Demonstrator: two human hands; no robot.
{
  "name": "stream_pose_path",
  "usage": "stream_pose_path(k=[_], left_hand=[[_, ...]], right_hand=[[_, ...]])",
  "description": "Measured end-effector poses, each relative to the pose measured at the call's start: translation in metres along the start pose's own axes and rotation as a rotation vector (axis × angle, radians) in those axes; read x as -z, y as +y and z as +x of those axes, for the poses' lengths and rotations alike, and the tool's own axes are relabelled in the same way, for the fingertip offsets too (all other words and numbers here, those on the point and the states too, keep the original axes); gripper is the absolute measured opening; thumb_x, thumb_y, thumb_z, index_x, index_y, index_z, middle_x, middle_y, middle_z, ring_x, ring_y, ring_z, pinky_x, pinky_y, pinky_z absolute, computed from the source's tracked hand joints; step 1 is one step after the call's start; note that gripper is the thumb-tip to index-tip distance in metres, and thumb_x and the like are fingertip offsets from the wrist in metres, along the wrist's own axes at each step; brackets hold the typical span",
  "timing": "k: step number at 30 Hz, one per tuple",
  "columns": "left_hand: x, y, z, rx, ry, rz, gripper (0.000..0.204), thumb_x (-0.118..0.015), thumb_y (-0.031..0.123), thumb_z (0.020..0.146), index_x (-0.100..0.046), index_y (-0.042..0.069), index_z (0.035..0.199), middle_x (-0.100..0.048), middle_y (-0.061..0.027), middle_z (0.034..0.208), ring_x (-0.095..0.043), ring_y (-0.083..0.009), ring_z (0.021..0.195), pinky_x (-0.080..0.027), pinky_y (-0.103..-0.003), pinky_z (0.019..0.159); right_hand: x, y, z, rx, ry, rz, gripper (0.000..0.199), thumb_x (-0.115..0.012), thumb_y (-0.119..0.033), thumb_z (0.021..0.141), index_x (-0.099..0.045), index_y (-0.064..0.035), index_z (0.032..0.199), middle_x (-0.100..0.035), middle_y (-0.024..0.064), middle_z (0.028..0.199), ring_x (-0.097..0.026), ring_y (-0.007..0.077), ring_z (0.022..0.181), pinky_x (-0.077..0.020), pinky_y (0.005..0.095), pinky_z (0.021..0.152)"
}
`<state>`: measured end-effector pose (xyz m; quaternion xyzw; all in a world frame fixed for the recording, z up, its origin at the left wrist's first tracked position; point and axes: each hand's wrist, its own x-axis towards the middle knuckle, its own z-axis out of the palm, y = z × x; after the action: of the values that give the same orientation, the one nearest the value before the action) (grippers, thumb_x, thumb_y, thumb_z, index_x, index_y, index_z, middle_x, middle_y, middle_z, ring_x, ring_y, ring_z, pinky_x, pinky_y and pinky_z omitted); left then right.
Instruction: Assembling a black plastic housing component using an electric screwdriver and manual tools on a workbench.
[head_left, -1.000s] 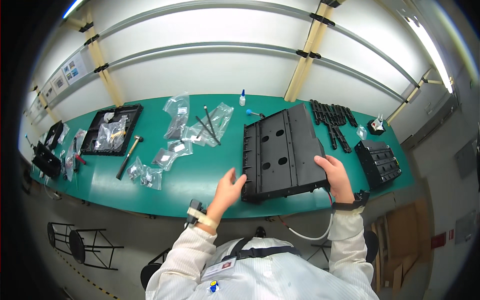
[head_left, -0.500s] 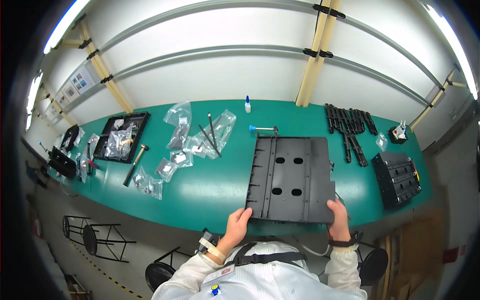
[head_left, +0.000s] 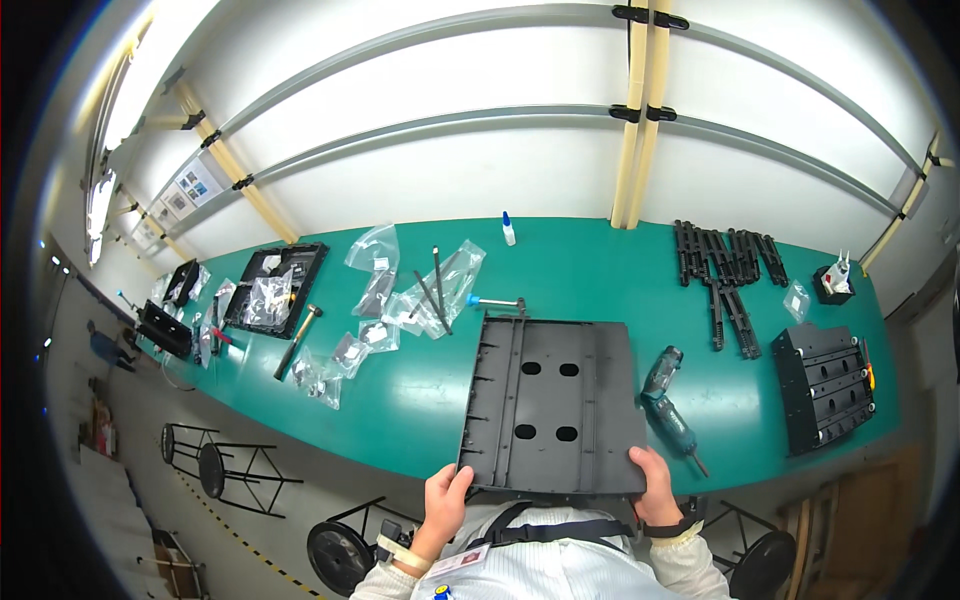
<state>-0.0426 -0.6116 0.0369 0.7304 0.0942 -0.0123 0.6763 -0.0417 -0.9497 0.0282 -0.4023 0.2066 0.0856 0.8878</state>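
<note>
A wide black panel (head_left: 548,402) with four-sided outline and oval holes is held level at the table's near edge. My left hand (head_left: 442,508) grips its near left corner, thumb on top. At the near right corner my right hand (head_left: 655,487) is closed on the same panel, its thumb also on top. The fingers underneath are hidden. A teal and grey power screwdriver (head_left: 668,408) lies on the table just right of the panel. Beyond the panel's far edge a blue-handled tool (head_left: 495,302) with a metal shaft shows in part.
The green table (head_left: 420,420) carries clear plastic bags (head_left: 375,285), a hammer (head_left: 298,342) and a black tray (head_left: 318,262) at left. A small bottle (head_left: 508,230) stands behind. At right are black strips (head_left: 735,320) and a black box-like assembly (head_left: 822,385). Stools (head_left: 342,555) stand below.
The panel, held in both hands, has come nearer to me and slightly left. The power screwdriver, hidden before, now shows beside it. The whole view has shifted a little.
</note>
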Motion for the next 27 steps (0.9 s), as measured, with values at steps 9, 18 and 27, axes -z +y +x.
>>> stream_pose_path(k=[9, 18, 27], left_hand=[[0.013, -0.013, -0.023, 0.059, 0.108, -0.078, 0.021, -0.058, 0.016, 0.104, -0.071, 0.001, 0.097, -0.066, 0.0048, 0.088, -0.054, -0.0035, 0.079, -0.044, -0.023, 0.071], [0.003, 0.014, -0.015, 0.032, 0.094, -0.211, 0.022, -0.057, 0.014, 0.101, -0.070, -0.004, 0.106, -0.072, -0.0023, 0.097, -0.063, -0.0090, 0.085, -0.050, -0.026, 0.078], [0.003, -0.042, -0.003, 0.039, 0.082, -0.281, 0.026, -0.055, 0.008, 0.092, -0.070, -0.005, 0.110, -0.073, -0.0063, 0.101, -0.067, -0.0130, 0.089, -0.054, -0.028, 0.082]], right_hand=[[-0.011, 0.004, 0.016, -0.102, -0.068, -0.153, 0.054, -0.065, -0.025, 0.099, -0.053, 0.0078, 0.140, -0.065, 0.0149, 0.129, -0.065, 0.0218, 0.114, -0.0508, 0.0328, 0.101], [-0.029, -0.025, 0.016, -0.140, -0.083, -0.180, 0.041, -0.060, -0.030, 0.103, -0.066, 0.0060, 0.122, -0.072, 0.0119, 0.115, -0.069, 0.0184, 0.102, -0.0535, 0.0314, 0.090], [0.001, -0.008, 0.031, 0.371, 0.200, -0.908, 0.045, -0.072, -0.023, 0.098, -0.063, 0.0096, 0.128, -0.066, 0.0113, 0.121, -0.063, 0.0188, 0.108, -0.0505, 0.0313, 0.095]])
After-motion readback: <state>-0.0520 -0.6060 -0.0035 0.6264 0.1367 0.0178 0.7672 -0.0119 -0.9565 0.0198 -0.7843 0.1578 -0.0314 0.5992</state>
